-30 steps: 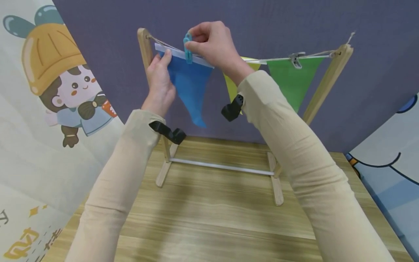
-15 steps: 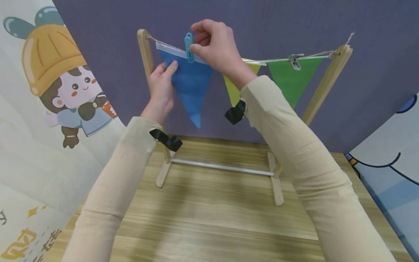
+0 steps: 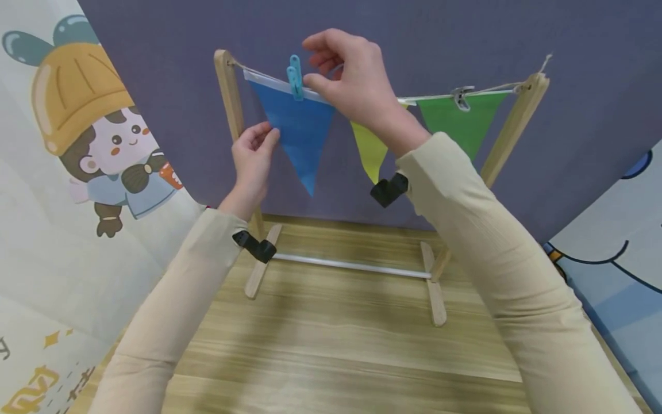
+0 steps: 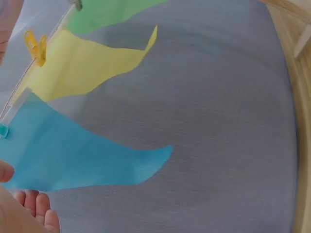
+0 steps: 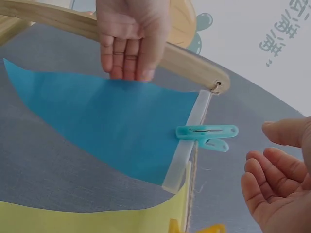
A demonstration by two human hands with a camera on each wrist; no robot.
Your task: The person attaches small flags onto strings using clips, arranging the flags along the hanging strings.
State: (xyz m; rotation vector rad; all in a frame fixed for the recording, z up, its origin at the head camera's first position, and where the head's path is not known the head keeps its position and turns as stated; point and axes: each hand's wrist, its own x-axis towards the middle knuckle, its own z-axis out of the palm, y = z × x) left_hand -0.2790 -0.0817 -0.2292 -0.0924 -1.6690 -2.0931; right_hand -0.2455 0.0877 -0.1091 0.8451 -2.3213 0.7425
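A blue triangular pennant (image 3: 297, 126) hangs by its white top strip from the string, with a light-blue clothespin (image 5: 206, 132) clamped over strip and string. My right hand (image 3: 357, 75) is beside the clothespin, fingers loosely bent and holding nothing; the right wrist view has a gap between its fingertips and the clothespin. At the pennant's left edge is my left hand (image 3: 253, 158), its fingers relaxed. The left wrist view puts its thumb in front of the blue cloth and its fingertips just past the edge.
A yellow pennant (image 3: 369, 152) with a yellow clothespin (image 4: 36, 47) and a green pennant (image 3: 460, 121) with a grey clip (image 3: 462, 98) hang further right. The string runs between wooden posts (image 3: 229, 92) joined low by a white rod (image 3: 351, 265) on a wood-grain table (image 3: 331, 351).
My right hand has let go of the light-blue clothespin and moved right, its fingers spreading. My left hand has slid down from the white strip along the blue pennant's edge.
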